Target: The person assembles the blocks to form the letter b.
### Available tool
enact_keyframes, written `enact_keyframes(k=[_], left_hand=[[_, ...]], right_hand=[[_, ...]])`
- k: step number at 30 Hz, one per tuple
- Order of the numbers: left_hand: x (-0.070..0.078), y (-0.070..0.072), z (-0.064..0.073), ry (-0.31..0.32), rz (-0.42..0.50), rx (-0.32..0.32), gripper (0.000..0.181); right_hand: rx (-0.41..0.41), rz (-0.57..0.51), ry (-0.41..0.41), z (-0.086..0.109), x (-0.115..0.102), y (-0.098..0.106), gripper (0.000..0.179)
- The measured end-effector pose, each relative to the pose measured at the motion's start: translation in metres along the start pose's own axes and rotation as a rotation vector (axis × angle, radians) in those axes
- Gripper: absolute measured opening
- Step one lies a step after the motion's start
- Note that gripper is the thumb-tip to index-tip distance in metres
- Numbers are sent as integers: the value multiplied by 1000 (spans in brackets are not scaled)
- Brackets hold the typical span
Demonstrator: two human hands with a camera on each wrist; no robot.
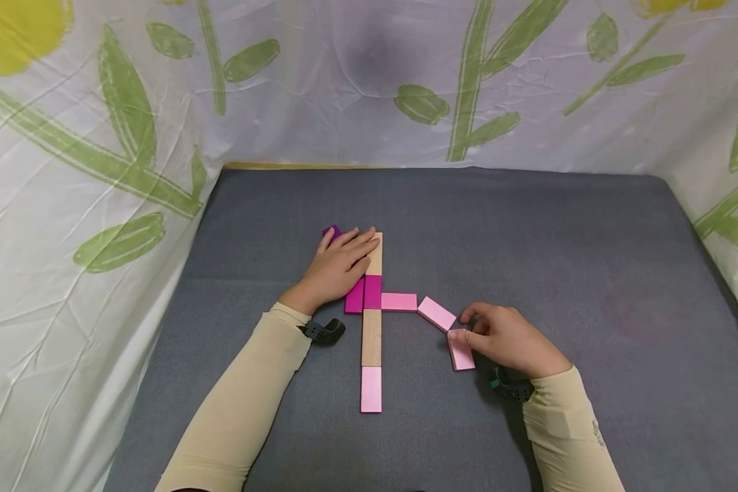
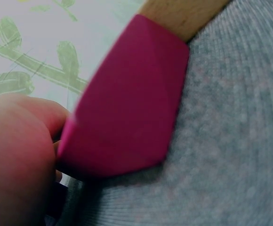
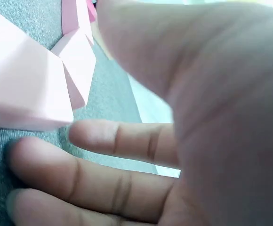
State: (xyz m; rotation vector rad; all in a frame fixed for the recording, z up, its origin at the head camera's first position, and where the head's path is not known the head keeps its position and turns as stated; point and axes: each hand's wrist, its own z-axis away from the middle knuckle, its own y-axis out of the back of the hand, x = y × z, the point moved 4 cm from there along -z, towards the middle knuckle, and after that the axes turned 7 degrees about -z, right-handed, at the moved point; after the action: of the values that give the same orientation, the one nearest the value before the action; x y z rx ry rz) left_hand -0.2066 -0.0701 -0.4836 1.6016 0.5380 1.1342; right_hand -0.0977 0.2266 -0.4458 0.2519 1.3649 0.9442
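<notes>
My left hand (image 1: 335,268) lies with fingers spread and extended over the far blocks, its fingertips on a natural wood block (image 1: 375,254). A dark purple block (image 1: 331,232) pokes out past its fingers; a magenta block (image 1: 354,298) shows beside the wrist, large in the left wrist view. My right hand (image 1: 507,336) is at a light pink block (image 1: 462,353), thumb over its far end and fingers loosely bent. In the right wrist view those fingers (image 3: 42,162) stand beside the pink block (image 3: 23,80), not wrapped around it. Another pink block (image 1: 436,313) touches its far corner.
A straight column runs toward me: a second magenta block (image 1: 372,292), a wood block (image 1: 372,338) and a pale pink block (image 1: 371,389). A pink block (image 1: 399,302) branches right from it. Grey cloth (image 1: 559,239) covers the table; a painted white sheet (image 1: 344,89) hangs behind.
</notes>
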Motion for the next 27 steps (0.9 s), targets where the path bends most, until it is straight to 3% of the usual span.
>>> enact_keyframes(k=[5, 10, 19, 27], left_hand=[[-2, -1, 1, 6, 6, 6, 50], [-4, -1, 0, 1, 12, 15, 50], [-5, -2, -2, -3, 20, 20, 48], [-5, -1, -1, 9, 75, 56, 45]], right_hand=[[101, 52, -31, 1, -3, 7, 40], [215, 98, 52, 2, -24, 12, 35], [144, 126, 156, -10, -60, -7, 27], [111, 164, 177, -22, -86, -20, 28]])
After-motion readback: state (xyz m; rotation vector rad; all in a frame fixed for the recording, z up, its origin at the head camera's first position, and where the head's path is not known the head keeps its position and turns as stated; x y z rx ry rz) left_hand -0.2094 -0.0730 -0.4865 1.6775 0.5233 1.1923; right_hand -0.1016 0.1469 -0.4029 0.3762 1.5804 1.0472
